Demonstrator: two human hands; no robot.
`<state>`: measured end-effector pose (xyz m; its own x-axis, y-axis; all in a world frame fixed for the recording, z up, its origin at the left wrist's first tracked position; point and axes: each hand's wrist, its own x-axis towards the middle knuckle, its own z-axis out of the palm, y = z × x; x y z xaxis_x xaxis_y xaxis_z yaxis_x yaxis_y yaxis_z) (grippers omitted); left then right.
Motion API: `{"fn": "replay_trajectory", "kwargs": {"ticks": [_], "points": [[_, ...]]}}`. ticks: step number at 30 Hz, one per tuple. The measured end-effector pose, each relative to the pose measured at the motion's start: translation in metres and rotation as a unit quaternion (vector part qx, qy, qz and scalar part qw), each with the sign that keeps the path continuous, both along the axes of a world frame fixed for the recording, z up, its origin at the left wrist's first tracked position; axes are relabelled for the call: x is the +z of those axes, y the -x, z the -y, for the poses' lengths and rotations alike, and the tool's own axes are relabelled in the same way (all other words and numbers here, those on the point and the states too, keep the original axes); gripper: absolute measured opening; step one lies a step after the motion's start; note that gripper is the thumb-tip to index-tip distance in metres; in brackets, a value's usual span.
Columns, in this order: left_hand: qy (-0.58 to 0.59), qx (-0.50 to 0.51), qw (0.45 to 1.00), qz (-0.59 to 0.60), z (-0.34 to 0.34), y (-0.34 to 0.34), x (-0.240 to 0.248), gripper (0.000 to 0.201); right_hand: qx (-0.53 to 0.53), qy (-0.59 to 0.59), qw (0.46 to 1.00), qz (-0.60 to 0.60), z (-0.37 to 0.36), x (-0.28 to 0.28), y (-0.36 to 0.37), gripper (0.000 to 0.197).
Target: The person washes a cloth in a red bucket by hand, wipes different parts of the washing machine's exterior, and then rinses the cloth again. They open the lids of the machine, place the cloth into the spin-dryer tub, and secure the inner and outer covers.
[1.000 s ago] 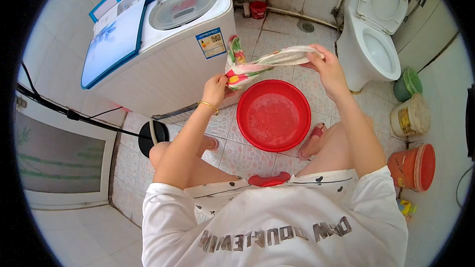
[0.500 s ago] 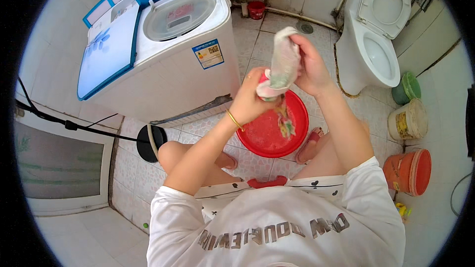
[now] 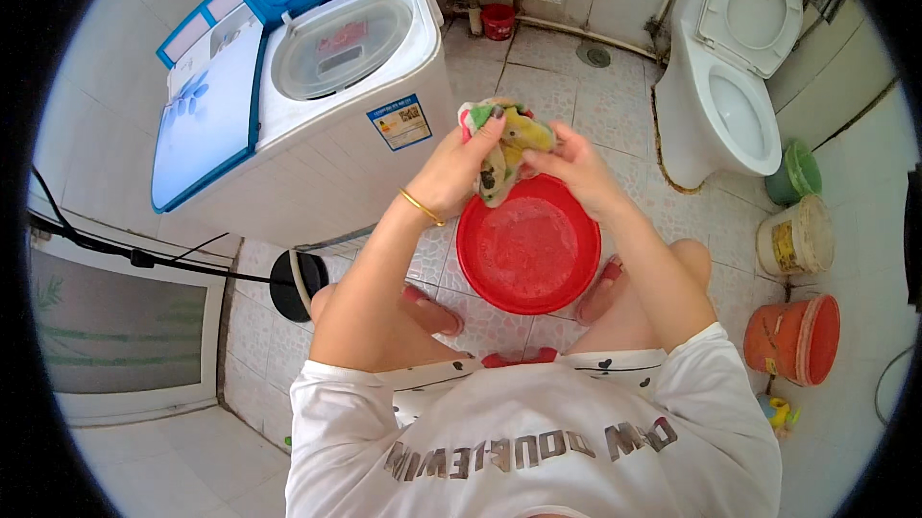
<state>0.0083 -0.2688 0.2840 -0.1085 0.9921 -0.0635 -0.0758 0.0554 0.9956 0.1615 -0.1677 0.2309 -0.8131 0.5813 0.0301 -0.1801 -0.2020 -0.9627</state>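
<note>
Both hands are raised over the far rim of a red plastic basin [image 3: 523,308], which stands on the floor between my feet and holds cloudy, sudsy water. Between them is a small, multicoloured sock [image 3: 526,132], bunched up, with yellow, green, white and red patches showing. My left hand [image 3: 459,165] is closed on its left side, thumb on top, and wears a gold bangle at the wrist. My right hand [image 3: 579,172] pinches the yellow part from the right, fingers bent. The sock's underside is hidden.
A white twin-tub washing machine [image 3: 317,158] with raised blue lids stands at the left. A toilet [image 3: 735,115] is at the far right, with green [image 3: 793,174], white [image 3: 795,235] and orange [image 3: 792,338] buckets along the right wall. A black round base [image 3: 293,288] sits by my left knee.
The white, tube-like side of the sock no longer shows; its yellow and green patterned side does. My right hand has come down, and the dangling piece above the basin has been gathered up.
</note>
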Motion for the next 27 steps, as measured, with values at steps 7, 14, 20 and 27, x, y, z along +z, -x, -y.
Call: {"fn": "replay_trajectory", "kwargs": {"ticks": [7, 14, 20, 27], "points": [[0.014, 0.051, 0.998, 0.02, 0.002, 0.01, -0.012, 0.036, -0.13, 0.091, 0.987, -0.017, -0.011, 0.005, -0.012, 0.028], [0.095, -0.005, 0.968, 0.233, 0.02, 0.039, -0.061, 0.047, -0.118, -0.07, 0.988, 0.073, -0.026, 0.01, -0.013, 0.04], [0.175, -0.095, 0.889, -0.412, 0.019, 0.067, -0.056, 0.049, 0.062, -0.177, 0.968, 0.165, -0.054, 0.006, -0.031, 0.054], [0.046, -0.198, 0.866, -0.456, 0.034, 0.052, -0.013, 0.042, -0.106, -0.622, 0.708, 0.317, -0.037, 0.036, -0.013, 0.023]]}}
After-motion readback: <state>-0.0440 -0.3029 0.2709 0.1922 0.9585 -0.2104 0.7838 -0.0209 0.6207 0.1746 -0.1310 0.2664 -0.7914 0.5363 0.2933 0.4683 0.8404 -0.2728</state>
